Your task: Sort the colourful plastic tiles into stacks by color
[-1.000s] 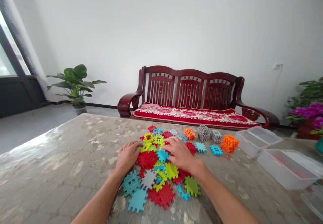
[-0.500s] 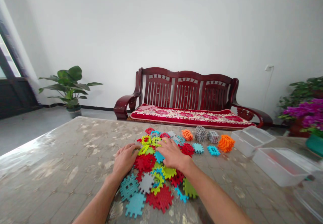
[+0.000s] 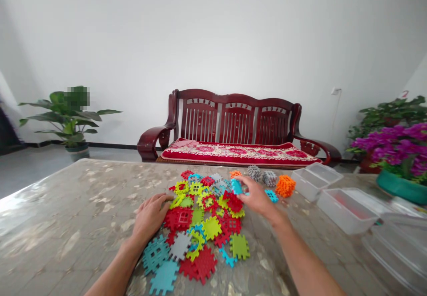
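Note:
A pile of flat interlocking plastic tiles in red, green, blue and grey lies in front of me. At its left edge, my left hand rests palm down on the table with its fingers stretched out. My right hand, over the pile's right side, pinches a blue interlocking tile between thumb and fingers. Beneath that hand lie red tiles. Just beyond it stand a small orange stack and two grey stacks, with another blue tile and a larger orange stack to the right.
Clear plastic boxes with lids stand on the table's right side, near a pot of purple flowers. The patterned tabletop stretches to the left. Behind it are a wooden bench and a potted plant.
My right hand has moved right from the pile's middle and now holds a blue tile. My left hand stays by the pile's left edge. The view has turned slightly right.

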